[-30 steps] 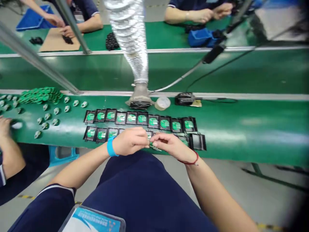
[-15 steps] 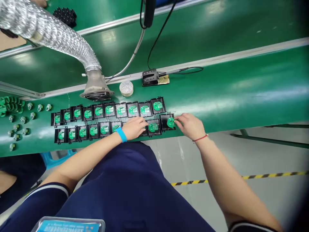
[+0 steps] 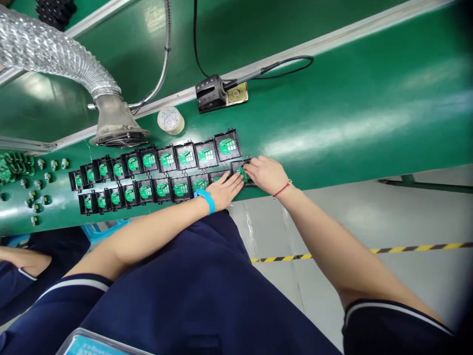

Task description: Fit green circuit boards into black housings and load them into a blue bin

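Observation:
Two rows of black plastic housings (image 3: pixel 186 157), with green circuit boards inside, run along the near part of the bench. My right hand (image 3: pixel 267 174) is at the right end of the near row, fingers closed on a small green circuit board (image 3: pixel 242 172) that lies in the last black housing (image 3: pixel 236 165). The fingers hide part of this board. My left hand (image 3: pixel 222 191), with a blue wristband (image 3: pixel 206 199), lies with fingers stretched out over the neighbouring housings, its fingertips close to that last housing. It holds nothing that I can see.
A silver exhaust duct (image 3: pixel 107 116) hangs over the far side. Behind the rows stand a round whitish container (image 3: pixel 171 121) and a soldering iron holder (image 3: pixel 211 93) with its cable. Several small metal parts (image 3: pixel 38 184) and stacked green boards (image 3: pixel 16 166) lie at the left.
My right hand has brought the circuit board down into the last housing. My left hand has shifted right, fingers now stretched out toward that housing. The camera view has turned and moved.

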